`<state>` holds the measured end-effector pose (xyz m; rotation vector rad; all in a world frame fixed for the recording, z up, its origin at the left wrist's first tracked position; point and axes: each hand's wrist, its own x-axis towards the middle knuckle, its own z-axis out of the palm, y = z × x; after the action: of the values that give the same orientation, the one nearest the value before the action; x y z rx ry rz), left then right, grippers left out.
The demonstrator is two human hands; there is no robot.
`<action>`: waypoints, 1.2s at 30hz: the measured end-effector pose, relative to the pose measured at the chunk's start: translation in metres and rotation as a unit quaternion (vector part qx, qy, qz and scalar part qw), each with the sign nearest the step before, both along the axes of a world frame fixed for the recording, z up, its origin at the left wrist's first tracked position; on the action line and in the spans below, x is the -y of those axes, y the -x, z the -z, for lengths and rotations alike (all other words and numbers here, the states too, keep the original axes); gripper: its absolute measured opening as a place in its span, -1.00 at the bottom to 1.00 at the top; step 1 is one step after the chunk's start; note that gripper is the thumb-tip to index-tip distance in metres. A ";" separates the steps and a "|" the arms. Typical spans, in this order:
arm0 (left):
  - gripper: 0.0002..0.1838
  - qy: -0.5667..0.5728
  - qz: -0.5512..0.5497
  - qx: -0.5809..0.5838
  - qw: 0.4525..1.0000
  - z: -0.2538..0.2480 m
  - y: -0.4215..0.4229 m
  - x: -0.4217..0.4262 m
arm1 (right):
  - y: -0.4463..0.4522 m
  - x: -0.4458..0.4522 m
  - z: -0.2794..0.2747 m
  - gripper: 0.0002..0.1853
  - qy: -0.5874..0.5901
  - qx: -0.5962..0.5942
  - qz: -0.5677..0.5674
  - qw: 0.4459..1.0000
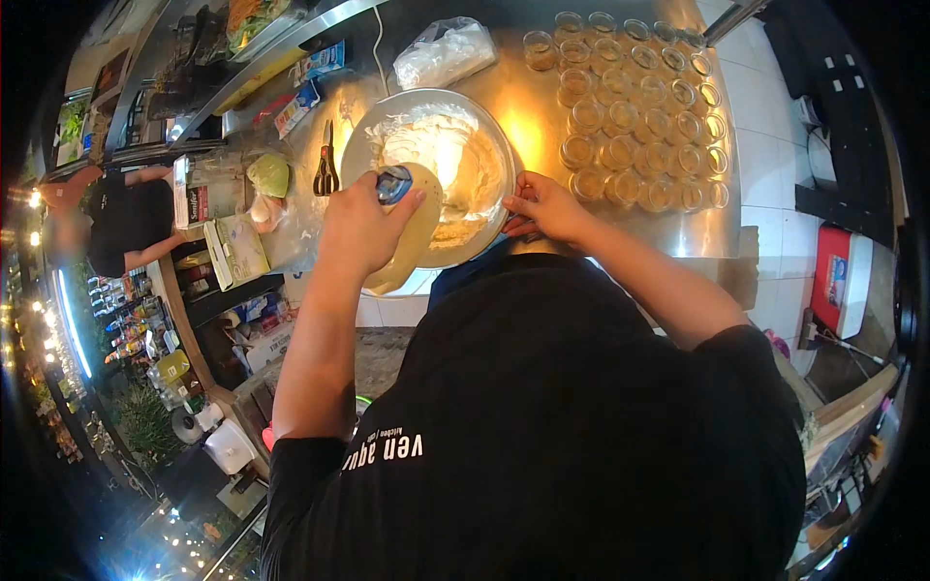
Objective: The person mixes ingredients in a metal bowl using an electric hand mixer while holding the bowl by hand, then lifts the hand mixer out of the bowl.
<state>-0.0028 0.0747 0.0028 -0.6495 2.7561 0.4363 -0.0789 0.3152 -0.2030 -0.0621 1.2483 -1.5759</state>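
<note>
A: Left grip?

B: Closed round the pale yellow container, by its round blue part. Held over the near left side of the large bowl. Rigid or soft, cannot tell.

A: Right grip?

B: Narrow; thumb and fingers pinching the bowl's right rim.

A: Bowl and contents?

B: Bowl at near edge of metal bench. Thick white cream, peaked at the far side; tan mixture toward the right.

A: Other containers?

B: Glass jars, close rows, right of bowl. Contents unclear under glare. Clear plastic bag beyond bowl, something white inside. Black-handled scissors just left.

A: Writing?

B: Box at left, seems "Sonifer". Pale green-and-white carton near it, print too small. Black shirt: "ven aqu…", smaller "kitchen | cafe", inverted. Another person, dark top, far left.
</note>
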 end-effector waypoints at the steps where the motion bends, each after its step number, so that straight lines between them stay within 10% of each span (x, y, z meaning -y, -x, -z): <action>1: -0.33 -0.002 -0.002 0.005 1.000 -0.001 -0.002 0.001 | 0.000 0.000 -0.002 -0.74 0.000 0.000 0.000 1.000; 10: -0.37 -0.029 -0.031 -0.078 0.996 0.009 0.011 -0.008 | -0.009 -0.002 -0.002 -0.73 -0.009 0.021 -0.032 0.999; 13: -0.38 -0.007 -0.038 -0.090 0.995 0.016 0.016 -0.009 | -0.013 -0.004 -0.004 -0.68 -0.012 0.002 -0.215 0.976; 23: -0.38 -0.002 0.015 -0.016 1.000 0.000 0.000 0.014 | 0.009 0.009 -0.013 -0.68 -0.040 -0.102 0.126 0.986; 32: -0.34 -0.034 -0.070 -0.055 0.995 0.009 0.017 0.001 | -0.002 0.006 -0.017 -0.74 -0.082 -0.047 -0.108 0.990; 36: -0.35 -0.037 -0.043 -0.069 0.996 0.012 0.006 0.007 | 0.006 0.010 -0.028 -0.74 -0.098 -0.012 -0.002 0.995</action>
<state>-0.0092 0.0680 -0.0087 -0.7470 2.8332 0.6216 -0.0845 0.3057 -0.1752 0.0412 1.4153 -1.4463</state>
